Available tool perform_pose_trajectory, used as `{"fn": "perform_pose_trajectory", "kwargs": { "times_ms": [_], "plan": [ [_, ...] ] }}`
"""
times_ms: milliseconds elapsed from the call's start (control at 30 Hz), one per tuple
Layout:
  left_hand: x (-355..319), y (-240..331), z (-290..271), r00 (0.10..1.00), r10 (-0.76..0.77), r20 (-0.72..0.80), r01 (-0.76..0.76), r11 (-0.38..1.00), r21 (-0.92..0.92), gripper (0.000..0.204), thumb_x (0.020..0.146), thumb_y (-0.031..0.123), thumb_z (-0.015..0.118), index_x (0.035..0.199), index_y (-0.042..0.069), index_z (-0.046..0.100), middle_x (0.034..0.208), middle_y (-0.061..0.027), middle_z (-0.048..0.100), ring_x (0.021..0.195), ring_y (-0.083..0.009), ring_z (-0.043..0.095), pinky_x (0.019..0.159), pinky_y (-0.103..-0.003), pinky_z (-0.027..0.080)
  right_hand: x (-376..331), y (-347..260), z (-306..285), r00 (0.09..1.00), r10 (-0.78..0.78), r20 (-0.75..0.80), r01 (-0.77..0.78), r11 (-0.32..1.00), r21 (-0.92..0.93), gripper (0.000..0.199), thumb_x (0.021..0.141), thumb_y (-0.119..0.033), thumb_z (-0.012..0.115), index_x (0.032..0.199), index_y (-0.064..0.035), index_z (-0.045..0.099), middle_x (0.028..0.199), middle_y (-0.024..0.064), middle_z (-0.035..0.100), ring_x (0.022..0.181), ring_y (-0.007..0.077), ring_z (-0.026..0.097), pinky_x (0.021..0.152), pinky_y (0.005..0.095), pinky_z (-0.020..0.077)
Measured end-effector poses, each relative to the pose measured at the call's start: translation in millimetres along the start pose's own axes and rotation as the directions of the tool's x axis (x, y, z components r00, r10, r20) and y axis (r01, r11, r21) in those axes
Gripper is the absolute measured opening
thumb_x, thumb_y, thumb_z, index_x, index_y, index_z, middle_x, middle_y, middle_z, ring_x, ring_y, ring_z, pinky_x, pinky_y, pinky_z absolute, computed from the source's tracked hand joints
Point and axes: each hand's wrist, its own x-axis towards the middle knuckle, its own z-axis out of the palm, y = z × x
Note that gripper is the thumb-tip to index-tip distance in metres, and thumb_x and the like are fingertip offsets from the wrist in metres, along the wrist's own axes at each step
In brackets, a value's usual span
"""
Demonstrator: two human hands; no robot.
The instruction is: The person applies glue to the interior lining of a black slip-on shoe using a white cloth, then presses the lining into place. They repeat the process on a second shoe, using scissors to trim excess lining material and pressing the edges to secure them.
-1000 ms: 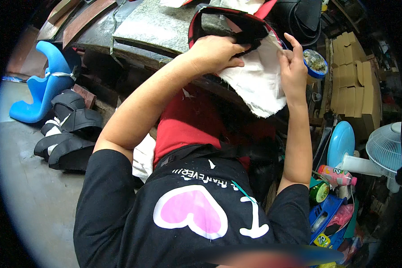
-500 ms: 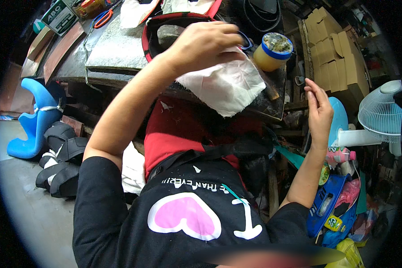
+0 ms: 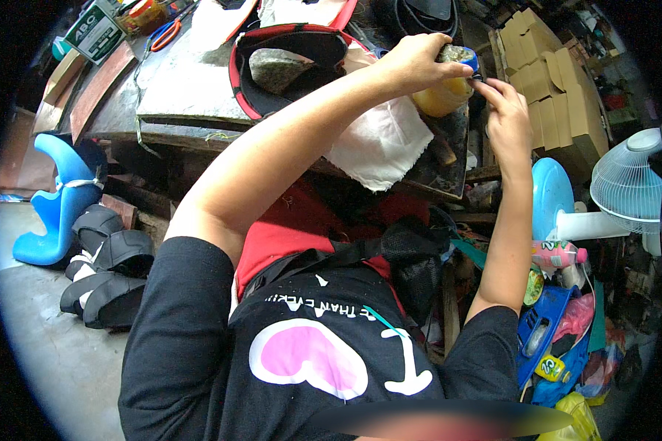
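Observation:
A yellow jar (image 3: 443, 95) with a blue rim and a crusted top stands at the right end of the workbench (image 3: 191, 81). My left hand (image 3: 418, 62) reaches across and grips the top of the jar. From the right, my right hand (image 3: 506, 117) pinches the jar's blue rim with its fingertips. A white cloth (image 3: 379, 143) lies under my left forearm and hangs over the bench's front edge. Behind it sits a red-and-black piece (image 3: 294, 62) with a grey insert.
Orange-handled scissors (image 3: 165, 33) and a green-and-white box (image 3: 95, 33) lie at the bench's far left. Cardboard boxes (image 3: 548, 81) are stacked at right, with a white fan (image 3: 629, 187) and a blue fan (image 3: 548, 198) below. A blue chair (image 3: 55, 213) and black sandals (image 3: 107, 275) are on the floor at left.
A second ago both hands were on the white cloth and the red-and-black piece. My right hand dropped away to the right, then came up; both hands have moved to the jar.

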Motion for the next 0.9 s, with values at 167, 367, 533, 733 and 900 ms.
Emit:
{"fn": "perform_pose_trajectory", "kwargs": {
  "times_ms": [167, 367, 533, 733, 900],
  "plan": [
    [-1, -2, 3, 0.996, 0.085, -0.023, -0.084, 0.996, 0.039, 0.085, 0.078, 0.058, 0.076, 0.126, -0.010, 0.060, 0.118, -0.0309, 0.065, 0.114, -0.0398, 0.064, 0.101, -0.043, 0.049, 12, -7, 18, 0.995, -0.087, 0.045, 0.096, 0.954, -0.285, 0.031, 0.084, -0.003, 0.058, 0.106, -0.0179, 0.075, 0.132, 0.0034, 0.060, 0.125, 0.0257, 0.053, 0.100, 0.0429, 0.0464],
    [-8, 13, -3, 0.993, 0.084, 0.082, -0.101, 0.970, 0.223, 0.083, 0.081, 0.056, 0.075, 0.135, -0.004, 0.055, 0.130, -0.0287, 0.060, 0.121, -0.0408, 0.059, 0.104, -0.044, 0.047, -10, -13, -10, 0.990, -0.126, -0.062, 0.110, 0.970, -0.218, 0.041, 0.083, -0.001, 0.059, 0.113, -0.0254, 0.074, 0.128, 0.0047, 0.062, 0.120, 0.0279, 0.056, 0.100, 0.0438, 0.0448],
    [-30, 37, -63, 0.716, 0.654, -0.244, -0.586, 0.753, 0.298, 0.039, 0.086, 0.030, 0.074, 0.117, 0.008, 0.067, 0.115, -0.0131, 0.068, 0.103, -0.0309, 0.067, 0.086, -0.038, 0.055, -17, -37, -38, 0.990, -0.134, -0.035, 0.133, 0.991, -0.024, 0.030, 0.082, 0.003, 0.058, 0.099, -0.0157, 0.075, 0.125, 0.0074, 0.064, 0.117, 0.0291, 0.058, 0.100, 0.0426, 0.0454],
    [-102, 6, -167, 0.975, 0.165, -0.151, -0.087, 0.902, 0.423, 0.015, 0.084, 0.011, 0.063, 0.097, 0.010, 0.071, 0.085, -0.0130, 0.070, 0.075, -0.0325, 0.069, 0.071, -0.042, 0.056, -13, -87, -35, 0.992, -0.003, -0.125, 0.081, 0.774, 0.628, 0.041, 0.095, -0.011, 0.063, 0.136, -0.0069, 0.057, 0.133, 0.0131, 0.062, 0.121, 0.0260, 0.060, 0.103, 0.0370, 0.0451],
    [-156, -18, -172, 0.965, -0.142, 0.221, 0.010, 0.861, 0.509, 0.025, 0.081, 0.005, 0.060, 0.103, 0.004, 0.071, 0.099, -0.0173, 0.071, 0.097, -0.0359, 0.069, 0.085, -0.041, 0.054, 14, -134, 29, 0.983, -0.077, 0.166, -0.034, 0.814, 0.580, 0.078, 0.085, -0.009, 0.071, 0.154, -0.0198, 0.034, 0.123, 0.0186, 0.067, 0.101, 0.0343, 0.070, 0.083, 0.0415, 0.0552]
  ]
}}
